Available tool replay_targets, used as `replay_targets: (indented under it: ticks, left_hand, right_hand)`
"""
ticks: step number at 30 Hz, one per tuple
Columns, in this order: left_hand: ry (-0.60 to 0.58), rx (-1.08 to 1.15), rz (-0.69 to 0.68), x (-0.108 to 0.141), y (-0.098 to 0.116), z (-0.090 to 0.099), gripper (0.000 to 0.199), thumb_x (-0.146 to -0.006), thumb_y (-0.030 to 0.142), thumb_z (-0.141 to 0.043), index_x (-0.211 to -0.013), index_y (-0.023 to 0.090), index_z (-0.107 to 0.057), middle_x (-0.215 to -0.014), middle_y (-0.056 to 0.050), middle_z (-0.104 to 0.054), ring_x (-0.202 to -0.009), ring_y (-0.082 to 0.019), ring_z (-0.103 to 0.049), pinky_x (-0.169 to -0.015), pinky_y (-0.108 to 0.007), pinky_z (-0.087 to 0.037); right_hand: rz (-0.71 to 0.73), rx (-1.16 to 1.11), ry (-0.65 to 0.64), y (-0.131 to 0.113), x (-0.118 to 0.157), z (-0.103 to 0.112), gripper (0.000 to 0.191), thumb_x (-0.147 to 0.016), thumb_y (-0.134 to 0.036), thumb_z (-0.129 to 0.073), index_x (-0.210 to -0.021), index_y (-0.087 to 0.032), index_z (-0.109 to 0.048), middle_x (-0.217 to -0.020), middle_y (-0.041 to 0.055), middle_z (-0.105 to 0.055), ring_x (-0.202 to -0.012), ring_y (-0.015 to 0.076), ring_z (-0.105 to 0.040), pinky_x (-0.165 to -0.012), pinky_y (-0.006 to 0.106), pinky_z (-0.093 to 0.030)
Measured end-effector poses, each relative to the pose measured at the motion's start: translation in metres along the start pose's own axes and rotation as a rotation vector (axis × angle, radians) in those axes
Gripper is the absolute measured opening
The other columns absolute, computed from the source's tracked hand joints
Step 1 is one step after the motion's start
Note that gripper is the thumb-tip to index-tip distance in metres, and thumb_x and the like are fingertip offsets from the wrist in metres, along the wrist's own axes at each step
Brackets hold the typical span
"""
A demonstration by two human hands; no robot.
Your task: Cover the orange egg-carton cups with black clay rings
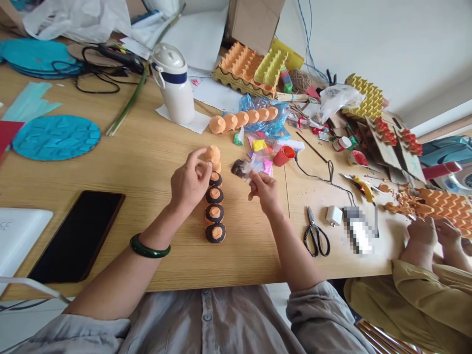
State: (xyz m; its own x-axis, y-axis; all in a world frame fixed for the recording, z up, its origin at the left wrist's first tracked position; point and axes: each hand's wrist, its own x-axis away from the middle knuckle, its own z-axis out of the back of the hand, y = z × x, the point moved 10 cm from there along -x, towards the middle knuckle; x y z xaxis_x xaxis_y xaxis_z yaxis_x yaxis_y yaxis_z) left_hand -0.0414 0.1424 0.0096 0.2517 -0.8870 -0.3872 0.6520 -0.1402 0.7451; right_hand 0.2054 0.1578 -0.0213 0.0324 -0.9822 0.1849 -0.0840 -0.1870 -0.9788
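Note:
Running down the table in front of me is a strip of orange egg-carton cups (214,213). Its nearer cups carry dark rings around orange centres, and the far ones are plain orange. My left hand (190,182) is closed at the strip's far end, with index finger and thumb against the plain cups. My right hand (264,191) pinches a small clear plastic bag (246,169) with dark, soft-looking material in it, just right of the strip. A second strip of orange cups (242,119) lies farther back, beside blue plastic film (282,123).
Scissors (315,233), a white plug adapter (334,215) and a red cup (283,156) lie to the right. A black phone (79,236) and blue oval (57,137) are left. A white jug (175,91) stands behind. Another person's hands (424,236) hold orange carton at far right.

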Motion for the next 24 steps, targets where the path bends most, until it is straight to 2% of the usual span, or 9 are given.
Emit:
replay_targets:
  ticks: [2, 5, 9, 11, 14, 16, 18, 21, 24]
  left_hand:
    - [-0.014, -0.016, 0.018, 0.005, -0.008, 0.002, 0.046, -0.097, 0.039, -0.064, -0.139, 0.021, -0.072, -0.103, -0.007, -0.086, -0.070, -0.020, -0.070, -0.072, -0.032, -0.053]
    - [-0.026, 0.028, 0.039, 0.015, -0.019, 0.003, 0.049, -0.098, 0.038, -0.061, -0.143, 0.019, -0.068, -0.118, -0.012, -0.084, -0.084, -0.022, -0.074, -0.075, -0.034, -0.058]
    - [0.001, 0.079, 0.029, 0.023, -0.025, 0.003, 0.048, -0.095, 0.030, -0.063, -0.140, 0.017, -0.067, -0.127, -0.016, -0.077, -0.108, -0.027, -0.076, -0.092, -0.040, -0.066]
    - [0.013, 0.098, 0.018, 0.025, -0.025, 0.001, 0.046, -0.095, 0.029, -0.063, -0.139, 0.017, -0.068, -0.127, -0.015, -0.076, -0.110, -0.026, -0.076, -0.097, -0.042, -0.067]
    - [0.017, 0.126, -0.019, 0.025, -0.020, -0.001, 0.042, -0.095, 0.027, -0.062, -0.135, 0.018, -0.071, -0.127, -0.014, -0.077, -0.109, -0.026, -0.077, -0.097, -0.042, -0.068]
    - [0.016, 0.133, -0.044, 0.024, -0.016, -0.003, 0.037, -0.096, 0.025, -0.061, -0.130, 0.019, -0.074, -0.126, -0.013, -0.078, -0.109, -0.025, -0.078, -0.097, -0.041, -0.068]
    - [0.023, 0.136, -0.077, 0.023, -0.008, -0.002, 0.033, -0.097, 0.021, -0.060, -0.125, 0.021, -0.076, -0.125, -0.011, -0.080, -0.111, -0.024, -0.077, -0.099, -0.040, -0.067]
    - [0.035, 0.145, -0.158, 0.025, 0.010, -0.001, 0.028, -0.101, 0.019, -0.057, -0.120, 0.023, -0.078, -0.125, -0.010, -0.082, -0.119, -0.025, -0.077, -0.106, -0.040, -0.065]
    - [0.005, 0.134, -0.263, 0.031, 0.029, -0.002, 0.026, -0.108, 0.025, -0.058, -0.122, 0.024, -0.079, -0.128, -0.009, -0.083, -0.123, -0.025, -0.077, -0.114, -0.042, -0.061]
  right_hand:
    - [0.019, 0.056, 0.034, -0.010, -0.016, 0.007, 0.062, -0.073, -0.071, -0.096, -0.064, -0.020, -0.060, -0.055, -0.0102, -0.045, -0.044, 0.0040, -0.039, -0.037, 0.019, -0.049]
    - [-0.001, 0.200, 0.122, -0.020, -0.046, 0.022, 0.055, -0.088, -0.052, -0.092, -0.061, -0.021, -0.055, -0.054, -0.0090, -0.048, -0.043, 0.0047, -0.040, -0.037, 0.020, -0.045]
    - [-0.034, 0.326, 0.251, -0.028, -0.079, 0.048, 0.044, -0.094, -0.027, -0.086, -0.061, -0.021, -0.058, -0.050, -0.0082, -0.048, -0.042, 0.0074, -0.040, -0.039, 0.023, -0.041]
    - [-0.015, 0.339, 0.297, -0.030, -0.084, 0.059, 0.035, -0.090, -0.024, -0.088, -0.067, -0.021, -0.062, -0.053, -0.0077, -0.050, -0.045, 0.0085, -0.044, -0.041, 0.023, -0.038]
    - [0.022, 0.295, 0.331, -0.028, -0.075, 0.066, 0.019, -0.094, -0.027, -0.081, -0.082, -0.021, -0.068, -0.062, -0.0070, -0.056, -0.051, 0.0096, -0.049, -0.047, 0.022, -0.046]
    - [0.002, 0.232, 0.302, -0.019, -0.062, 0.061, 0.008, -0.094, -0.025, -0.073, -0.089, -0.021, -0.070, -0.068, -0.0053, -0.060, -0.057, 0.0121, -0.058, -0.058, 0.026, -0.060]
    - [-0.055, -0.008, 0.202, -0.003, -0.048, 0.045, 0.005, -0.089, -0.020, -0.070, -0.094, -0.021, -0.070, -0.081, -0.0005, -0.072, -0.074, 0.0150, -0.073, -0.085, 0.035, -0.072]
    - [-0.122, -0.287, -0.014, 0.010, -0.024, 0.008, 0.021, -0.082, -0.017, -0.071, -0.102, -0.019, -0.073, -0.103, 0.0082, -0.083, -0.107, 0.0225, -0.083, -0.118, 0.047, -0.066]
    - [-0.140, -0.370, -0.149, 0.015, -0.002, -0.018, 0.031, -0.083, -0.019, -0.066, -0.112, -0.019, -0.075, -0.122, 0.0115, -0.086, -0.125, 0.0267, -0.082, -0.131, 0.054, -0.056]
